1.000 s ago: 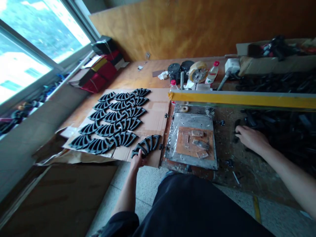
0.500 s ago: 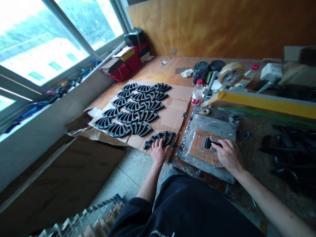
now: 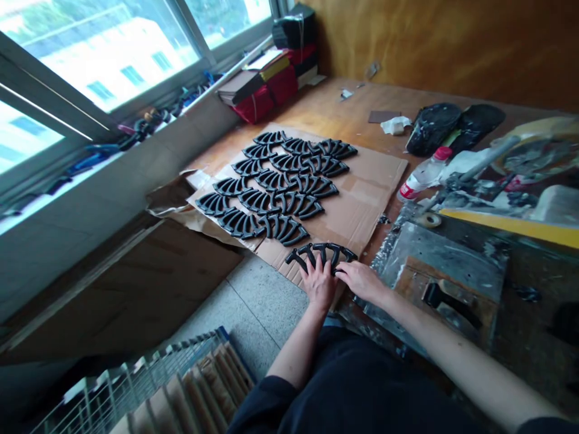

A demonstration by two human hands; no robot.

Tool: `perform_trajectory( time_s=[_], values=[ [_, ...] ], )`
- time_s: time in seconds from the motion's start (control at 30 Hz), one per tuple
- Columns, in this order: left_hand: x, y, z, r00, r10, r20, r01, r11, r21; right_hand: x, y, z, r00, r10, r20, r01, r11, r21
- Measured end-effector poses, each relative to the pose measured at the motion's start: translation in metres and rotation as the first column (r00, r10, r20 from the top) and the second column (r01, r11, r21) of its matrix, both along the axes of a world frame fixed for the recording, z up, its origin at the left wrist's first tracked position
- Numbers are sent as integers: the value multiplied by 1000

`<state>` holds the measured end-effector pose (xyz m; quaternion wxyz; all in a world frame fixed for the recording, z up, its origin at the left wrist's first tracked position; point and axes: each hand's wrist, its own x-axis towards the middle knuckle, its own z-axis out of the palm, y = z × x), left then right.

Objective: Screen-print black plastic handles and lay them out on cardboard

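A black fan-shaped ribbed plastic part lies at the near edge of a cardboard sheet. My left hand rests on its near side with fingers spread over the ribs. My right hand touches the part's right end, fingers stretched toward it. Further up the cardboard lie several identical black parts in neat rows. To the right, a small black piece lies on the brown block of a metal plate jig.
A plastic bottle with a red cap, black containers and a tape roll stand behind the jig. A yellow bar crosses the right. Red and black boxes sit by the window. A wire crate is on the floor, near left.
My right hand left the small black piece on the jig and came left to the fan-shaped part beside my left hand. The view swung left and down.
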<state>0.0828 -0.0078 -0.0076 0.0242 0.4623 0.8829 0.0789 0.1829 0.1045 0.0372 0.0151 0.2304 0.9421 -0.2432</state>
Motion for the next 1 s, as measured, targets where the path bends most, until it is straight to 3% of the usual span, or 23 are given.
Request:
perform_trajectory(
  time_s=[0.17,0.33,0.5,0.67,0.83,1.0],
  values=[
    [-17,11,16,996,-82,-33,84,994,73,-9,-6,18,957,18,-288,-20,1000,-5],
    [-57,60,30,985,-168,-42,172,977,123,-13,1,22,941,-54,-335,46,998,-31],
    [-93,159,44,963,-262,-57,268,943,197,-25,22,-7,982,-183,-41,178,980,-88],
    [-94,279,48,928,-373,-14,367,906,212,-45,33,-32,929,-203,310,270,944,-191],
    [-85,380,30,909,-411,71,398,905,151,-43,24,-57,935,-222,276,295,919,-261],
    [-90,441,5,912,-350,212,360,933,-8,-37,25,-94,955,-173,242,241,926,-289]
  ],
)
